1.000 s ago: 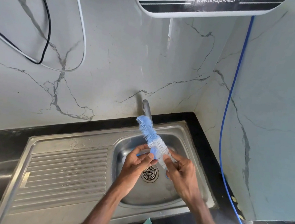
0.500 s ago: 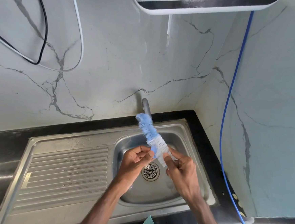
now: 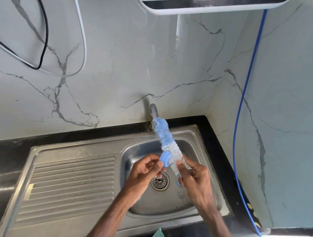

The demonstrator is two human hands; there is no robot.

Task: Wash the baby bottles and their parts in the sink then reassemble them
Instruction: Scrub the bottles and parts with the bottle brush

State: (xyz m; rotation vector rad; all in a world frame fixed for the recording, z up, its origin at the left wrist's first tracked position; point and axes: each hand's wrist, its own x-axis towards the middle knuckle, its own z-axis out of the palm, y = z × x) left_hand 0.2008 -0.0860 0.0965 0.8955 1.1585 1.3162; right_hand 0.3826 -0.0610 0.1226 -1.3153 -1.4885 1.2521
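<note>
Head view, lower centre of frame: left grip (image 3: 144,171) pinches a small blue bottle ring (image 3: 165,159) at its fingertips. Right grip (image 3: 195,179) is curled round the handle of a blue-and-white bottle brush (image 3: 166,139), bristles angled up toward the tap (image 3: 153,111). Ring touches the white bristles. Both are held above the steel sink (image 3: 188,135), over its drain (image 3: 160,181). Drainboard (image 3: 72,177) lies at lower left.

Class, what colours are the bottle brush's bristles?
The bottle brush has light blue bristles at the tip, white nearer the handle; head view.
</note>
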